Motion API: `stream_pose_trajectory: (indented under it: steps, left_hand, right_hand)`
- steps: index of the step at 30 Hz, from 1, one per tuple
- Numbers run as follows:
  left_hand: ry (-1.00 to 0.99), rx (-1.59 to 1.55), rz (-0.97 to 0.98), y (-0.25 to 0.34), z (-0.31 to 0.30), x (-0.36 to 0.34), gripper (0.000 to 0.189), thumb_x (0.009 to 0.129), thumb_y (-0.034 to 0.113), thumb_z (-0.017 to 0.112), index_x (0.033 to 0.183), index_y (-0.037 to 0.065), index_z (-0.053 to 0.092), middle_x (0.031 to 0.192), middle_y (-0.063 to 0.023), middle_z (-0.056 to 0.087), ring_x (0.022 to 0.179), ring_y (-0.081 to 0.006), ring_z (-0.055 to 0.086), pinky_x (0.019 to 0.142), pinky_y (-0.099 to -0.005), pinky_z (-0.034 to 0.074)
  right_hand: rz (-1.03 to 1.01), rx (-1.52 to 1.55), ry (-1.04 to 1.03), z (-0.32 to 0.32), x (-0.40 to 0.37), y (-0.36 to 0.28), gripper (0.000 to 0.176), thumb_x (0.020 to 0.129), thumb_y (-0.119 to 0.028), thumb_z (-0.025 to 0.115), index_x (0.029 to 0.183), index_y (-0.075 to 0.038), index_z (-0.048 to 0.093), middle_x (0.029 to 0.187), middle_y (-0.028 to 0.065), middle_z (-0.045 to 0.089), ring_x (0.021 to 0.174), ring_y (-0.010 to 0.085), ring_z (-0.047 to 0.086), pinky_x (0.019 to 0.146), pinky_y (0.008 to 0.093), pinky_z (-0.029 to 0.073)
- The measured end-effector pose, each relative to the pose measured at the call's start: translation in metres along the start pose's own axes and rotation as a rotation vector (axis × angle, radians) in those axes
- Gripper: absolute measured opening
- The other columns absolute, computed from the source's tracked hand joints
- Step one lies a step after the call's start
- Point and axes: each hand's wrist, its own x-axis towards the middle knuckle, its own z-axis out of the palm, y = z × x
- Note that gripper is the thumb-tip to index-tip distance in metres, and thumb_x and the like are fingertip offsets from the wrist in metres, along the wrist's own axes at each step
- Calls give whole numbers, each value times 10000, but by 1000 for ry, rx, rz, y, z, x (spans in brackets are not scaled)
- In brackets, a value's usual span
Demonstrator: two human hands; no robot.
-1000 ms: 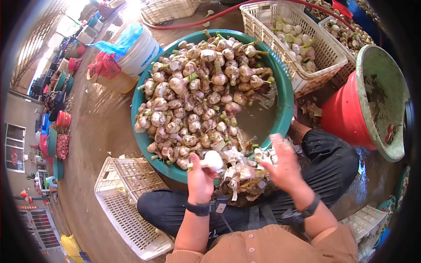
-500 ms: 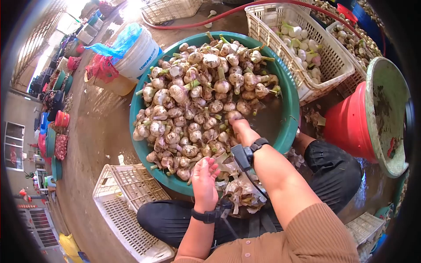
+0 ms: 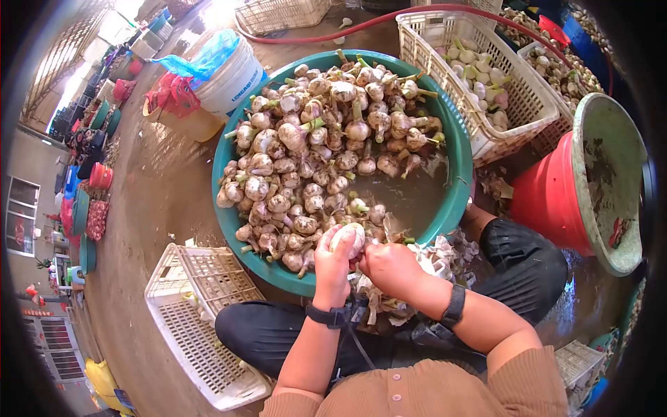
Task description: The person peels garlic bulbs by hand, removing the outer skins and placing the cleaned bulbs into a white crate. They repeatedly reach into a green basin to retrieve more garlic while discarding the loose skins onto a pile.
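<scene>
My left hand (image 3: 332,270) is closed around a garlic bulb (image 3: 349,238) at the near rim of a green basin (image 3: 455,208). My right hand (image 3: 394,270) presses against the bulb's right side with its fingers curled in a pinch; the fingertips are partly hidden. Many soil-stained garlic bulbs (image 3: 285,167) with short cut stems fill the left and far parts of the basin. Beneath my hands, loose papery garlic skins (image 3: 445,263) lie heaped by the basin and over my lap.
A white crate (image 3: 479,132) of cleaner garlic stands at the far right. Beside it are a red tub (image 3: 545,194) and a tilted pale-green basin (image 3: 611,167). At the left are a white crate (image 3: 201,333) and a white bucket (image 3: 233,80). A red hose (image 3: 368,23) crosses behind.
My right hand has come back from the basin's pile to my left hand, and a garlic bulb is now between them. My left hand, open and bare before, has closed on it.
</scene>
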Motion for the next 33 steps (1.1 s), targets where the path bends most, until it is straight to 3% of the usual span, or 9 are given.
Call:
stream_pose_trajectory:
  steps: [3, 6, 13, 15, 19, 23, 27, 31, 33]
  left_hand:
    - [-70, -107, -63, 0, -14, -2, 477, 827, 247, 620, 1197, 2, 446, 908, -56, 604, 672, -78, 567, 497, -172, 412]
    - [-183, -187, -76, 8, -15, -10, 509, 840, 273, 596, 1228, -4, 416, 925, -66, 608, 711, -103, 585, 555, -184, 441]
    - [-340, 432, -141, 23, -16, -13, 598, 735, 67, 653, 1267, -21, 394, 1137, -142, 533, 1003, -192, 555, 844, -292, 450]
    - [-438, 951, 561, 22, -10, -25, 648, 709, 55, 668, 1288, 8, 383, 1173, -152, 504, 1072, -238, 516, 904, -343, 423]
    - [-391, 1413, 1109, 33, -5, -34, 504, 676, 32, 654, 1164, 6, 529, 1231, -216, 460, 1179, -378, 419, 973, -419, 356]
    - [-246, 666, 700, -4, -19, -15, 183, 814, 30, 588, 997, 16, 585, 1153, -167, 551, 1092, -298, 527, 941, -396, 408]
    - [6, -538, -129, 1, -32, -9, 270, 900, 281, 517, 1076, 76, 528, 1012, -51, 588, 887, -174, 587, 770, -311, 518]
    - [44, -640, -387, -9, -66, -2, 409, 847, 452, 528, 1048, 96, 547, 890, -27, 606, 745, -154, 587, 622, -294, 533]
    - [3, -668, -435, -10, -73, -1, 440, 842, 507, 512, 1040, 117, 558, 859, -16, 615, 713, -155, 587, 551, -312, 515]
  right_hand:
    - [-141, -94, 28, 14, 6, 15, 244, 841, -210, 517, 681, -33, 567, 619, 134, 590, 557, 258, 603, 503, 359, 485]
    - [685, 1302, -298, 5, 6, 21, 336, 894, -316, 512, 780, -14, 607, 699, 56, 594, 643, 128, 583, 537, 266, 467]
    - [-9, 271, 280, 8, -11, 16, 177, 847, -173, 572, 883, -8, 627, 723, 158, 618, 716, 285, 605, 645, 366, 457]
    - [587, 939, 159, 17, -1, 27, 179, 871, -145, 550, 863, 18, 622, 740, 91, 640, 687, 172, 609, 630, 313, 470]
    - [675, 1495, -36, 21, 1, 43, 197, 921, -155, 481, 927, -9, 614, 851, 54, 638, 722, 132, 602, 638, 264, 484]
    - [598, 1846, 117, 0, -12, 15, 258, 932, -214, 471, 1054, -5, 561, 982, 48, 610, 859, 125, 577, 744, 260, 466]
    - [233, 1105, 38, -19, -65, 20, 244, 930, -207, 479, 1031, -4, 569, 966, 36, 593, 909, 106, 524, 853, 265, 396]
    - [342, 1556, 558, -66, -89, 44, 187, 932, -158, 454, 1000, -27, 568, 963, 90, 619, 894, 178, 595, 835, 314, 470]
    - [441, 1118, 569, -78, -92, 72, 223, 895, -185, 511, 1025, -11, 559, 997, 133, 616, 878, 234, 609, 792, 339, 467]
